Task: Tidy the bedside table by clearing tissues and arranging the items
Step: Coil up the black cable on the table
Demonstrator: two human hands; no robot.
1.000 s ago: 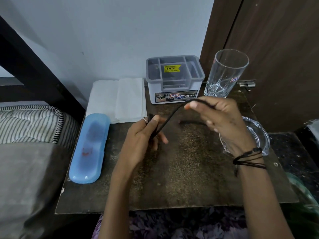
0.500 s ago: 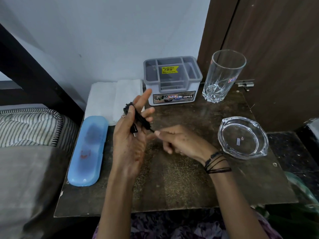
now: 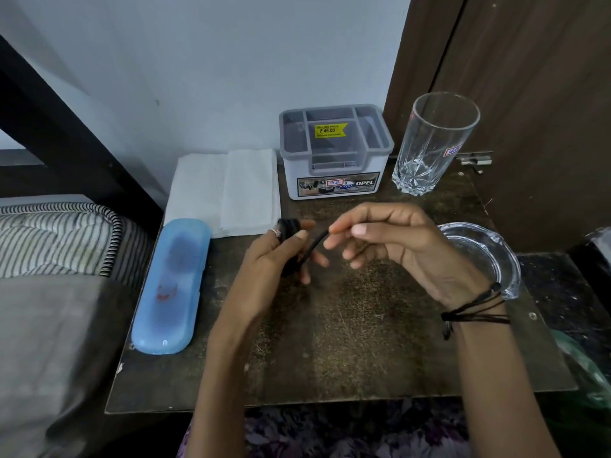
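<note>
Your right hand (image 3: pixel 393 246) is swinging back up, pinching the black cord's (image 3: pixel 315 244) free end; left hand (image 3: pixel 281 256) is gripping the coil above the bench (image 3: pixel 363 342). Tissues (image 3: pixel 228 190) are sitting back-left. Slack could unravel.

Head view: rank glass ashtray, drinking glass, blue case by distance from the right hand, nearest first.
1. Glass ashtray: just beyond the right hand, its near edge hidden behind the wrist, at the table's right edge.
2. Drinking glass: upright at the back right, past the hand.
3. Blue case: lying on the table's left edge, beyond the left hand.
</note>
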